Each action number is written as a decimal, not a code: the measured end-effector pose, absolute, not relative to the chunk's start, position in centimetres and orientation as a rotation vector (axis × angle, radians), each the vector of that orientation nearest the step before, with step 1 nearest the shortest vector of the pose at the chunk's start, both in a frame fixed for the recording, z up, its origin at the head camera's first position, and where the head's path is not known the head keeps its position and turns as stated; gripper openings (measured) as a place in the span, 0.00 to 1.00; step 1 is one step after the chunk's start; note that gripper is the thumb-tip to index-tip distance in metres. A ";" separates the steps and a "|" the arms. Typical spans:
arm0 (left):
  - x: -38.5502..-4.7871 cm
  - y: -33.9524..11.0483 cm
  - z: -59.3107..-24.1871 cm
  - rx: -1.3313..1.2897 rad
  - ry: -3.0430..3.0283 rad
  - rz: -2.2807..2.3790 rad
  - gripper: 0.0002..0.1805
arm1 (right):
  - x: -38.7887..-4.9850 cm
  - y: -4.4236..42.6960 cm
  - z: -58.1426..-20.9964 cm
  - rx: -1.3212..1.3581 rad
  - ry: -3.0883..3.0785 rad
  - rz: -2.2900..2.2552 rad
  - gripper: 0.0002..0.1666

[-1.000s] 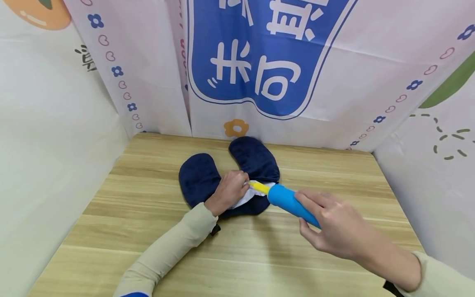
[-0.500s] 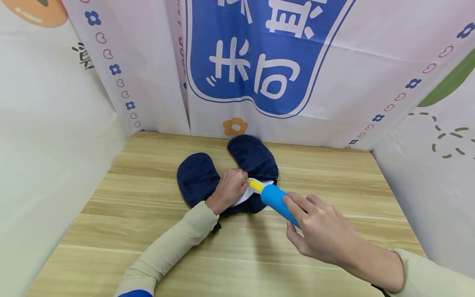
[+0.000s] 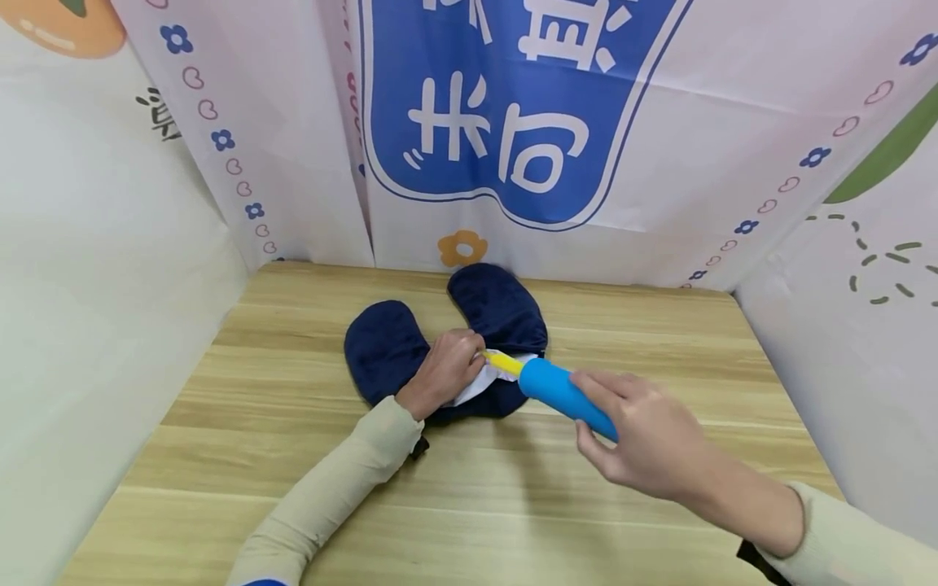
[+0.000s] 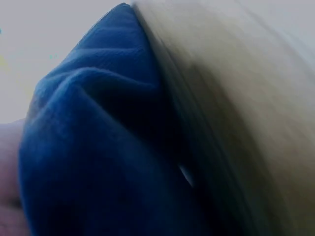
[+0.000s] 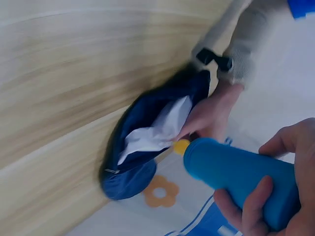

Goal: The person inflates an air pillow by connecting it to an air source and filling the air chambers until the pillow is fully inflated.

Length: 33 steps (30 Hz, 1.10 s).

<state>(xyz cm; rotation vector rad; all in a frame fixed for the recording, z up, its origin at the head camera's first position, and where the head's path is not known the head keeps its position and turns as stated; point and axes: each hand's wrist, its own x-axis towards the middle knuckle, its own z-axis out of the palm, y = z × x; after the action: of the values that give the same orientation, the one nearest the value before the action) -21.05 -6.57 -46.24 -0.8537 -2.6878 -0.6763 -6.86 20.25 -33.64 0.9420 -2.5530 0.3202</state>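
Note:
A navy plush U-shaped neck pillow (image 3: pixel 498 308) lies on the table, its zipped side gaping over a white inner lining (image 5: pixel 147 138). At that opening my left hand (image 3: pixel 449 366) pinches the lining where the yellow nozzle (image 3: pixel 506 363) meets it; the fingertips are partly hidden. My right hand (image 3: pixel 652 439) grips a blue hand pump (image 3: pixel 567 396), fingers and thumb curled round its barrel. The pump slants down to the left toward the left hand. In the left wrist view, folded navy fabric (image 4: pixel 98 157) fills much of the frame.
The wooden table (image 3: pixel 293 480) runs back to a printed cloth backdrop (image 3: pixel 659 195) just behind the pillow. White printed sheets hang at the left (image 3: pixel 110 244) and right. A dark wrist strap (image 5: pixel 216 60) shows at the left sleeve.
My right hand moved in toward the pillow with the pump, then back out slightly, baring more of the blue barrel. My left hand keeps its place at the nozzle.

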 end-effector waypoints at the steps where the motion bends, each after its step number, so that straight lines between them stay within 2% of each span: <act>1: -21.0 -6.7 -46.3 -0.856 -2.690 -0.695 0.07 | -7.0 20.6 -33.7 0.925 -2.568 0.363 0.31; 5: -20.9 -7.2 -46.5 -0.874 -2.689 -0.791 0.04 | -7.5 21.8 -33.8 0.839 -2.649 0.552 0.28; 16: -20.5 -7.7 -46.3 -0.942 -2.655 -0.834 0.06 | -8.4 23.0 -33.9 0.689 -2.782 0.699 0.27; 23: -20.4 -7.3 -46.5 -1.017 -2.570 -0.552 0.13 | -8.3 22.2 -34.1 0.788 -2.707 0.629 0.27; 33: -20.2 -6.4 -47.1 -1.033 -2.525 -0.106 0.03 | -7.2 19.9 -34.8 0.990 -2.487 0.360 0.32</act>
<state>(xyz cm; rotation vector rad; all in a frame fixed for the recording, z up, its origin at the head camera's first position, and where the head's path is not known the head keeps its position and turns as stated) -20.20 -6.43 -47.10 -1.0333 -2.5248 -0.1061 -7.24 19.87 -34.84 0.9903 -2.4869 0.3597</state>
